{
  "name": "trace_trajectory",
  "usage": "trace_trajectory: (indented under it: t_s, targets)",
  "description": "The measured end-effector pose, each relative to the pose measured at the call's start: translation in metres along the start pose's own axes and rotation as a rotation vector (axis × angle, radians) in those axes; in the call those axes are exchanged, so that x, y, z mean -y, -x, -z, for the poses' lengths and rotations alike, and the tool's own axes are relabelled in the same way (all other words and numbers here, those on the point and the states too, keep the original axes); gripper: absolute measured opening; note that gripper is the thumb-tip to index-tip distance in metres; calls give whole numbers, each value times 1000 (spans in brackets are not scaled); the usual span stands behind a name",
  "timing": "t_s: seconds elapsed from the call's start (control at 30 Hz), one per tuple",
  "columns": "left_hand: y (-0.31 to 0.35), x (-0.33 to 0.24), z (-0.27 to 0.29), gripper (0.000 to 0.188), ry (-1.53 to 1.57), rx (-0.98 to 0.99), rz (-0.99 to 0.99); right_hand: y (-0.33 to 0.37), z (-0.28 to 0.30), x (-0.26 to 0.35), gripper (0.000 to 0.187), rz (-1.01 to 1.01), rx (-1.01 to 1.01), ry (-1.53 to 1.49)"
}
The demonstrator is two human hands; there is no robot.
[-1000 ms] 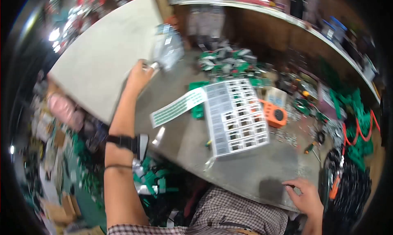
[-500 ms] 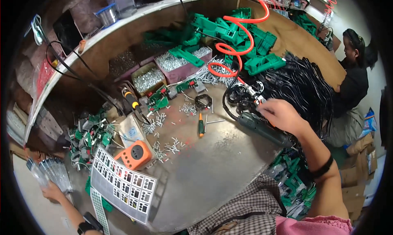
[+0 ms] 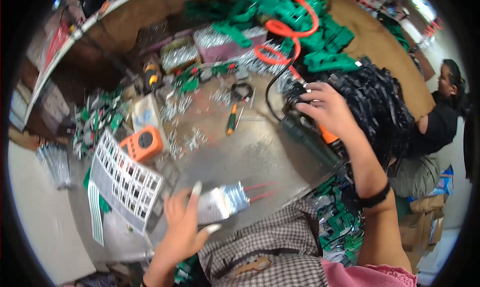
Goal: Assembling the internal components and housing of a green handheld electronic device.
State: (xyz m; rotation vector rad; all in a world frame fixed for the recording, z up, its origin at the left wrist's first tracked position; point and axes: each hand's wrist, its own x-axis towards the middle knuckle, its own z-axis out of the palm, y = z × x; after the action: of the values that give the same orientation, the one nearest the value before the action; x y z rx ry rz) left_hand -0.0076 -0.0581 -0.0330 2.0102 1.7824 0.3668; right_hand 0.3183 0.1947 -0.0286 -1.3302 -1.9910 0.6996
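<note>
At the front of the metal table my left hand is open, thumb and fingers spread. Just right of its fingertips is a shiny silver-white flat piece with two red strands like wires, blurred by motion. My right hand is over an orange-and-black tool, fingers apart and stretched left towards the end of the red coiled hose. Part of that tool is hidden under the hand. Beside it lies a dark green cylindrical tool with a black cord.
Left are a label sheet, an orange meter-like box and circuit boards. A screwdriver lies mid-table near loose screws. Behind stand screw bins and green housings. Black cables and a co-worker are right.
My left hand has come from the silvery stack at the far left to the table's front, where the silver piece now shows. The right hand's fingers have spread, and the view has shifted.
</note>
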Motion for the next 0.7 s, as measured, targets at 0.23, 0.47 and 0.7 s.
trace_trajectory:
  t_s: [0.23,0.47,0.7]
  targets:
    - [-74,-46,-37,40,-31,76,-270,95,-31,20,49,-315,338,-821]
    - [-89,-41,-44,17,-14,9,-385,127,-69,39,84,190,202,-527]
    - [-56,-35,-61,115,50,-138,-240,113,-83,35,91,154,533,-325]
